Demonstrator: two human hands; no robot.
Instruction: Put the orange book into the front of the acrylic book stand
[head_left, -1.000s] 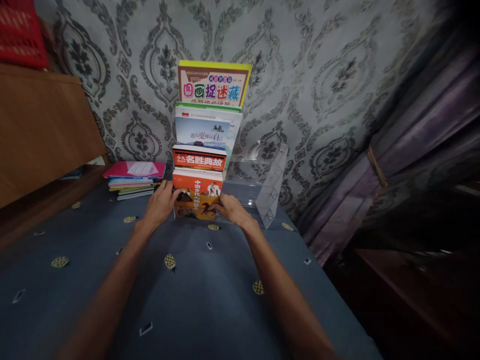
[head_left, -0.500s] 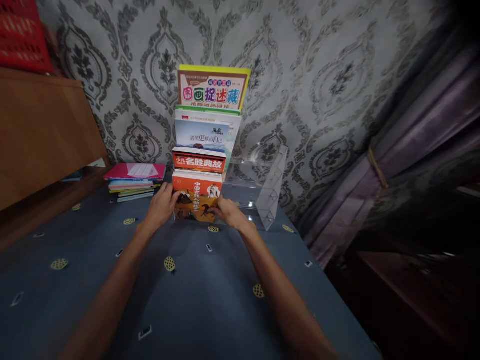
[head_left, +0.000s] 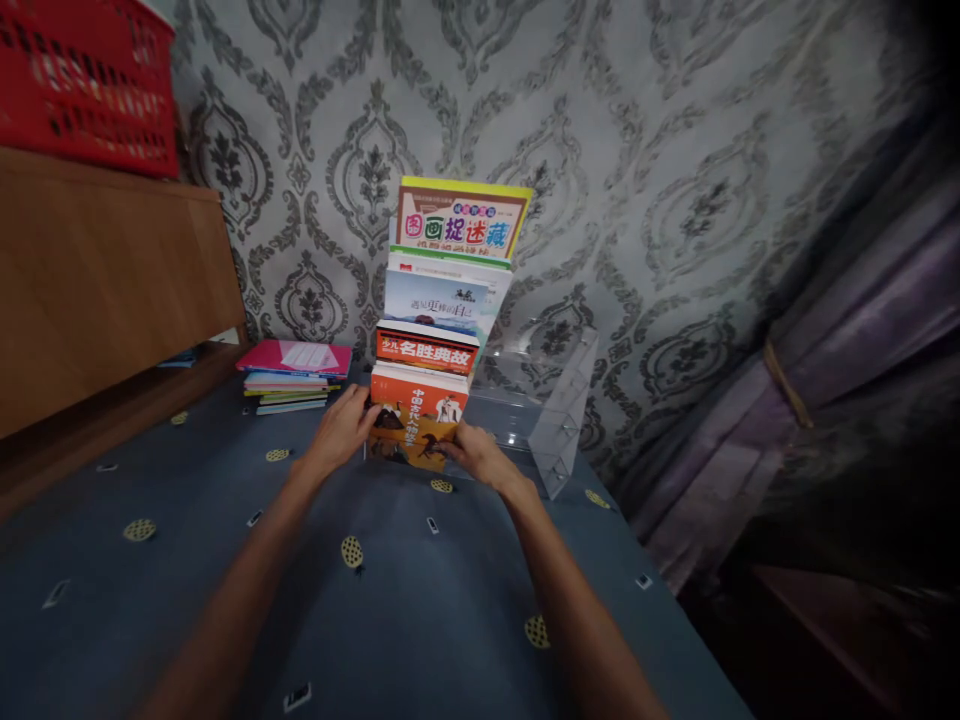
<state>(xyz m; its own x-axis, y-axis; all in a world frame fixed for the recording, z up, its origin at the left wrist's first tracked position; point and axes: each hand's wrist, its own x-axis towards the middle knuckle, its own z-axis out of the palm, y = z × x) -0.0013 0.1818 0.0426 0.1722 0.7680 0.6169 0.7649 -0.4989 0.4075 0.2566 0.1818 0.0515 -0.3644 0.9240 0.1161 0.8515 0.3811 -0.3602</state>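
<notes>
An orange book (head_left: 414,415) stands upright in the lowest front tier of a clear acrylic book rack (head_left: 564,415). My left hand (head_left: 346,430) grips its left edge, thumb on the cover. On the opposite edge, my right hand (head_left: 480,452) holds the same book with fingers curled. Behind it rise a red-titled book (head_left: 427,348), a pale blue book (head_left: 435,298) and a yellow-edged picture book (head_left: 461,220), each higher than the one in front. The rack's right half shows bare tiers.
A stack of thin books (head_left: 296,375) with a pink one on top lies left of the rack. Further left is a wooden cabinet (head_left: 112,280) bearing a red plastic basket (head_left: 90,85). A blue patterned cloth (head_left: 390,620) covers the surface; a purple curtain (head_left: 720,440) hangs right.
The camera view has shifted, so the scene sits lower and further right. Both hands keep their places on the orange book's edges.
</notes>
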